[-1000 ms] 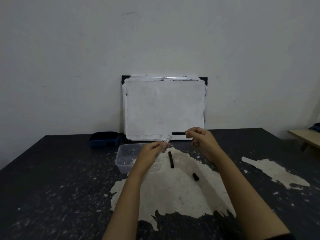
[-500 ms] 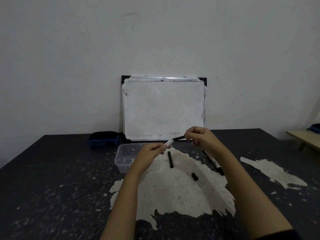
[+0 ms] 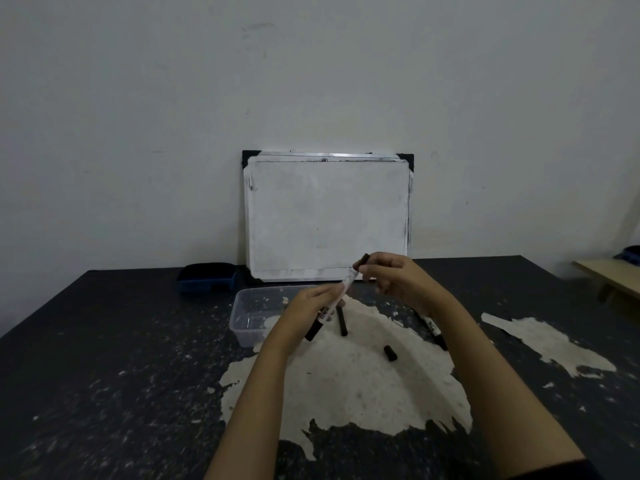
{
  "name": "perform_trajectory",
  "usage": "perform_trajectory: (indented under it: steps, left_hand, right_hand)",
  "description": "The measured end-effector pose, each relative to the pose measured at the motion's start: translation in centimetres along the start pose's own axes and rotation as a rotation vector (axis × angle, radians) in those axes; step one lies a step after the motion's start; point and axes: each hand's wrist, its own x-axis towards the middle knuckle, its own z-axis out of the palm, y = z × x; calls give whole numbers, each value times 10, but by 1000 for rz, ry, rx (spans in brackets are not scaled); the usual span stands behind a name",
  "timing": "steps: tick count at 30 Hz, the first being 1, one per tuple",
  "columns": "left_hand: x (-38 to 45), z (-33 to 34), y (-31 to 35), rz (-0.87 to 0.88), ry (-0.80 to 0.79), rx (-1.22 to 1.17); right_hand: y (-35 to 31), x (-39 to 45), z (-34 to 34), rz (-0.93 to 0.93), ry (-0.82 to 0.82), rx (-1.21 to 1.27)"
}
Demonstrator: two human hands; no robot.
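My left hand (image 3: 311, 306) grips a white-barrelled marker (image 3: 347, 282) that tilts up to the right, its black end sticking out below the hand. My right hand (image 3: 398, 278) pinches the black cap (image 3: 362, 261) at the marker's upper tip. Both hands are raised above the table in front of a blank whiteboard (image 3: 327, 216) that leans on the wall. A black marker (image 3: 342, 320) lies on the table behind my left hand. A loose black cap (image 3: 390, 353) lies to its right. Another marker (image 3: 433, 329) lies under my right forearm, partly hidden.
A clear plastic tub (image 3: 249, 313) stands left of my left hand. A blue eraser box (image 3: 207, 278) sits by the wall, left of the whiteboard. The black table (image 3: 104, 375) has large patches of peeled surface. A wooden bench (image 3: 609, 275) shows at the far right.
The marker has tipped up steeper, its black lower end now showing below my left hand. My right hand has moved in closer, bringing the cap against the marker's tip.
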Motion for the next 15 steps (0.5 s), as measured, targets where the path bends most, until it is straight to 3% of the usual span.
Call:
perform_trajectory:
  steps: [7,11,15]
  left_hand:
    - [3,8,6,64,-78,-332]
    - [6,11,1,51,-100,-410]
    - [6,17,1,20,-68,-361]
  right_hand:
    - [5,-5,-8,-53,127,70]
    - [23,-15,-17,51,156,-275]
    - [47,-26,-25,361,29,-616]
